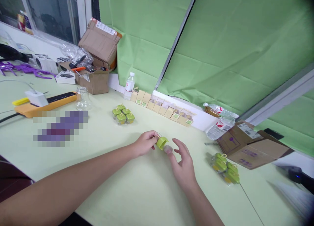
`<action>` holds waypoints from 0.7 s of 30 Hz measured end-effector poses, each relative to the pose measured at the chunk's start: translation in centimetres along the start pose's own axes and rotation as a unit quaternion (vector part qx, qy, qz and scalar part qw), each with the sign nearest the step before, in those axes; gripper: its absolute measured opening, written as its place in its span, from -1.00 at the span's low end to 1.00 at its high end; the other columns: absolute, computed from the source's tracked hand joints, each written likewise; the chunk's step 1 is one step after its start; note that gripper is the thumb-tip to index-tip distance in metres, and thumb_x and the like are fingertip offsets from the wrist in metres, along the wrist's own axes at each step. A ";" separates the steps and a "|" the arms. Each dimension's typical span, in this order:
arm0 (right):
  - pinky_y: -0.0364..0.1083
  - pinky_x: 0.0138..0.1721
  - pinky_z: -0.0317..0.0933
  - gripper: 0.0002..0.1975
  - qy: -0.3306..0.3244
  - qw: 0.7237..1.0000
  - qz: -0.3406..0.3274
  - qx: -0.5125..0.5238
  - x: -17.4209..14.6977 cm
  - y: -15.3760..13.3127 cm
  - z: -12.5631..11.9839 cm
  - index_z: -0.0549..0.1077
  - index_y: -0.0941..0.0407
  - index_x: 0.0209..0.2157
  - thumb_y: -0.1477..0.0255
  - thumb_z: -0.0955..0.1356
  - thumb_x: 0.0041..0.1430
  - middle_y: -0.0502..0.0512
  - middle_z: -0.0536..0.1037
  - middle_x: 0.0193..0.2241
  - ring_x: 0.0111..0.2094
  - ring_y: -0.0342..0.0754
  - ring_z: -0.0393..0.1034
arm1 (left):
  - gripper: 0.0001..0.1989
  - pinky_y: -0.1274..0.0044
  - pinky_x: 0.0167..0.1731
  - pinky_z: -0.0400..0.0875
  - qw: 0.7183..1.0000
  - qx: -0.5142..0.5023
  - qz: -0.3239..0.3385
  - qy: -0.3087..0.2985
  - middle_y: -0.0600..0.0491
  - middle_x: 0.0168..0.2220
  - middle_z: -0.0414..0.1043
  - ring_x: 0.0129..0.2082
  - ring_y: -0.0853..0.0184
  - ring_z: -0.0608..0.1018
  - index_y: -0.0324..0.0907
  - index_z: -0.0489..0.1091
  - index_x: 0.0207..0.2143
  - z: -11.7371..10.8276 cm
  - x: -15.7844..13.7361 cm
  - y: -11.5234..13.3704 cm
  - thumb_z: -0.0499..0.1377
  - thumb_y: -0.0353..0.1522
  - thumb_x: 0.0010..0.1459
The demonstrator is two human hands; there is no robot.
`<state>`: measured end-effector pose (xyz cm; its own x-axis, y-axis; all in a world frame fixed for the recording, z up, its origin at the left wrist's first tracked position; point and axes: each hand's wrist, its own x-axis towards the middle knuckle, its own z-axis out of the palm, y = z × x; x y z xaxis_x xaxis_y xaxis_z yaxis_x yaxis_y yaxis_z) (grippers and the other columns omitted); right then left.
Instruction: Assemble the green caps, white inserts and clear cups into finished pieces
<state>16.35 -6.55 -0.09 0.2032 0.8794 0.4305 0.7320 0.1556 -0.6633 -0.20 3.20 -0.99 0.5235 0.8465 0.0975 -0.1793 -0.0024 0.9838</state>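
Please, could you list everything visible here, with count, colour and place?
table: one, pale green, foreground
curtain: count unclear, green, back
window: one, white, back left
cardboard boxes: at least two, brown, back left and right
white boxes: several, white, back left
purple strands: several, purple, left edge
power strip: one, orange, left
charger: one, white, on power strip
jar: one, clear, left
bottles: at least three, clear, along back
small cartons: about nine, tan, back row
lidded containers: about nine, green, left and right
dark device: one, black, right edge
green lid: one, green, in left hand
small cup: one, translucent, by right hand
left hand: one, bare, centre
right hand: one, bare, centre
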 end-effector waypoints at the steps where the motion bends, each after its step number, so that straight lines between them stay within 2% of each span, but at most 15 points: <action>1: 0.14 0.02 0.32 -0.48 0.002 1.000 -0.005 -0.023 0.1 0.4 0.0 0.33 0.02 0.17 0.26 0.34 0.17 0.22 0.29 0.23 0.20 0.20 0.21 | -0.87 0.55 -0.43 0.35 1.000 -0.007 -0.002 0.008 0.05 -0.36 0.40 -0.40 0.39 0.47 -0.21 0.32 -0.39 0.0 0.0 0.2 0.11 -0.32 0.10; 2: 0.17 0.09 0.26 -0.46 -0.007 0.999 -0.009 -0.043 0.2 0.8 0.0 0.32 0.03 0.18 0.27 0.35 0.16 0.22 0.28 0.24 0.24 0.21 0.16 | -0.89 0.56 -0.45 0.34 1.000 -0.012 -0.003 0.014 0.06 -0.38 0.40 -0.42 0.40 0.47 -0.21 0.31 -0.40 0.0 -0.1 0.3 0.10 -0.33 0.09; 4: 0.18 0.13 0.20 -0.49 -0.042 0.997 -0.007 -0.067 0.3 1.5 0.1 0.36 0.04 0.15 0.30 0.35 0.14 0.23 0.38 0.17 0.20 0.20 0.22 | -0.90 0.57 -0.47 0.31 1.000 -0.016 -0.003 0.020 0.08 -0.43 0.40 -0.46 0.41 0.47 -0.21 0.29 -0.41 0.0 -0.2 0.5 0.08 -0.35 0.09; 6: 0.15 0.05 0.24 -0.60 -0.073 0.995 0.008 -0.074 0.5 1.7 0.2 0.43 0.04 0.04 0.32 0.34 0.14 0.20 0.52 -0.03 0.03 0.16 0.37 | -0.90 0.57 -0.49 0.30 1.000 -0.013 -0.003 0.024 0.10 -0.45 0.39 -0.48 0.42 0.47 -0.21 0.28 -0.42 0.1 -0.3 0.7 0.07 -0.35 0.09; 9: 0.06 -0.13 0.29 -0.74 -0.075 0.994 0.052 -0.060 0.5 1.4 0.3 0.44 0.02 -0.12 0.29 0.34 0.15 0.11 0.57 -0.22 -0.18 0.09 0.44 | -0.91 0.58 -0.51 0.29 1.000 -0.009 0.001 0.029 0.12 -0.47 0.37 -0.50 0.43 0.46 -0.20 0.28 -0.43 0.0 -0.3 0.7 0.08 -0.36 0.07; 11: 0.01 -0.20 0.30 -0.75 -0.055 0.994 0.088 -0.021 0.5 0.9 0.3 0.40 0.02 -0.16 0.25 0.36 0.13 0.08 0.57 -0.24 -0.25 0.04 0.45 | -0.90 0.57 -0.50 0.30 0.999 0.000 0.009 0.031 0.12 -0.47 0.37 -0.50 0.43 0.45 -0.20 0.28 -0.42 -0.1 -0.3 0.6 0.08 -0.34 0.08; 15: -0.04 -0.20 0.30 -0.68 -0.017 0.986 0.113 0.124 0.4 -0.1 0.6 0.33 0.04 -0.17 0.21 0.40 0.10 0.08 0.56 -0.23 -0.22 0.00 0.44 | -0.86 0.56 -0.48 0.32 0.999 0.022 0.022 0.038 0.09 -0.43 0.40 -0.46 0.41 0.45 -0.20 0.31 -0.38 -0.2 -0.1 0.4 0.09 -0.30 0.12; 18: -0.06 -0.25 0.29 -0.63 -0.035 0.963 0.127 0.234 0.3 -0.4 1.0 0.30 0.04 -0.16 0.17 0.42 0.10 0.07 0.57 -0.26 -0.27 -0.02 0.43 | -0.87 0.57 -0.47 0.31 0.999 0.029 0.027 0.037 0.09 -0.40 0.39 -0.45 0.42 0.44 -0.21 0.31 -0.37 -0.1 -0.2 0.3 0.10 -0.31 0.11; 21: -0.06 -0.25 0.30 -0.63 -0.049 0.946 0.137 0.290 0.2 -0.5 1.3 0.31 0.04 -0.17 0.15 0.44 0.09 0.08 0.55 -0.24 -0.26 -0.03 0.40 | -0.88 0.59 -0.45 0.30 0.998 0.036 0.038 0.030 0.10 -0.37 0.38 -0.43 0.43 0.43 -0.21 0.32 -0.38 0.1 -0.3 0.2 0.11 -0.32 0.11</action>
<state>15.21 -5.86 -0.42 0.2518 0.9556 0.1534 0.1754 0.1108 -0.9782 -0.36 2.91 -0.77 0.4592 0.8729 0.1651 -0.1557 -0.1039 0.9823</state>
